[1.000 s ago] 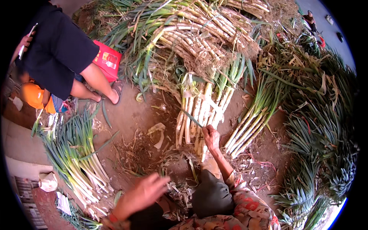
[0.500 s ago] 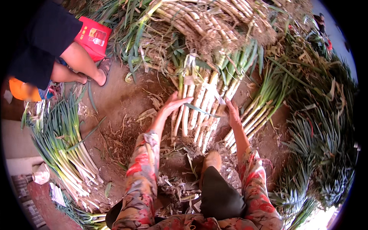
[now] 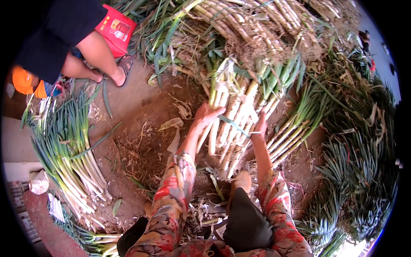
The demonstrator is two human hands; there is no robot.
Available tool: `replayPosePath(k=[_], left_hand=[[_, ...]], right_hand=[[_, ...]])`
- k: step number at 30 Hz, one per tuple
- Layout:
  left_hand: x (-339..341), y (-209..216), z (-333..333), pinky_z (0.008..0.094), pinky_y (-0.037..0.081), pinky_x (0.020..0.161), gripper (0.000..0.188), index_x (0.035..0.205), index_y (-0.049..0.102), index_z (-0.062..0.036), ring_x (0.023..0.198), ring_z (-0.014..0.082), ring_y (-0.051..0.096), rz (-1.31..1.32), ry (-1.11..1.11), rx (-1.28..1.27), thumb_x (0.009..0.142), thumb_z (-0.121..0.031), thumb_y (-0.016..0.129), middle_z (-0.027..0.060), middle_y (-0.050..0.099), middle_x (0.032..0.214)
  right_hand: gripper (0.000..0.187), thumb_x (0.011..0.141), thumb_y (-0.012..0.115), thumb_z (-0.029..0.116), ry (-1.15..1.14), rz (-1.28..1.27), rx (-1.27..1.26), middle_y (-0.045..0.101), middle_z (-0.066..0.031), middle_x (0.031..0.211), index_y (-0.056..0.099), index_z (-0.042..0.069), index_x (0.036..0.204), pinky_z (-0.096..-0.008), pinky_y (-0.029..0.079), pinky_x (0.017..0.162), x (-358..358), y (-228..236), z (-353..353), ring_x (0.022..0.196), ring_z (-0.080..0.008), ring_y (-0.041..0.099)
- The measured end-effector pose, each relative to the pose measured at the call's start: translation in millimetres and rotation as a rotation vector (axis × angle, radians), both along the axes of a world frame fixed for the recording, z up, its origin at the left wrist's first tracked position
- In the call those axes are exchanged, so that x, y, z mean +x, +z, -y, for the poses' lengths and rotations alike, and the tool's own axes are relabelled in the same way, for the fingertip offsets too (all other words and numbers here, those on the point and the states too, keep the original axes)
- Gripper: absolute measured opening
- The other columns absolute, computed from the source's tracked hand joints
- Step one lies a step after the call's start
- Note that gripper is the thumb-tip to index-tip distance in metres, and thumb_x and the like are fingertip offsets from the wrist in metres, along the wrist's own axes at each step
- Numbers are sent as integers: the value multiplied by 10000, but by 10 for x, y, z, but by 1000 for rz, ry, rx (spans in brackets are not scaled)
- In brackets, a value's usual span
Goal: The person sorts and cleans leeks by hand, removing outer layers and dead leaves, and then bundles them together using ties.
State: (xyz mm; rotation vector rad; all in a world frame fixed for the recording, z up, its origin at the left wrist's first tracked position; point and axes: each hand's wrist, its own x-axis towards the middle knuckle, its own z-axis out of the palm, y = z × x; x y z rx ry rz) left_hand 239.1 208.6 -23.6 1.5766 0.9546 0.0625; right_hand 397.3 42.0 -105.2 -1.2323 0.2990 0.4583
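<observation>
A bundle of thick green onions (image 3: pixel 233 118) lies in front of me, pale stalks toward me and green tops away. My left hand (image 3: pixel 207 115) is closed against its left side, thumb on top. My right hand (image 3: pixel 260 124) presses the right side with bent fingers, so the bundle is squeezed between both palms. Across the stalks runs a narrow green leaf strip (image 3: pixel 233 124), one end by my left thumb. A pale, thin strip shows by my right fingers; what it is I cannot tell. The undersides of both hands are hidden.
More onions (image 3: pixel 295 132) lie to the right, beside a big heap of leafy green onions (image 3: pixel 355 162). Rooted bundles (image 3: pixel 257 25) are piled at the back. Loose onions (image 3: pixel 75 158) lie left. Another person's legs (image 3: pixel 96 58) stand far left by a red bag (image 3: pixel 115 30).
My hands have closed in on the bundle's sides from a looser, straighter-fingered position. The whole scene has shifted slightly in view with my head.
</observation>
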Motion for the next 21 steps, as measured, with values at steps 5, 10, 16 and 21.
replayPosePath(k=[5,10,16,21], left_hand=[[-287,460,164,207,248,317,268,662,541,-83,371,55,293,2,13,68,759,-316,630,-58,378,479],[-935,275,588,243,272,328,331,564,542,-76,377,73,343,-68,50,-71,745,-328,656,-41,431,469],[-2569,-359,1246,317,453,787,603,1162,477,15,848,189,585,-21,76,-135,690,-260,732,88,611,925],[-2975,9,1615,354,449,810,712,1189,467,32,937,186,550,-79,239,-228,638,-299,773,138,579,1044]], right_hand=[[590,713,637,556,21,-35,-212,530,-56,709,620,-10,878,-334,387,632,-500,603,110,654,-162,446],[516,732,609,566,94,-56,-324,386,0,559,553,59,654,-334,287,487,-1078,468,612,512,-132,324],[561,849,434,496,782,-258,-591,594,-126,968,556,-21,1027,-340,403,767,-2032,-413,1470,878,-223,535],[433,837,494,402,1179,-278,-500,596,-116,857,565,-2,976,-351,434,679,-1897,-252,1799,763,-236,554]])
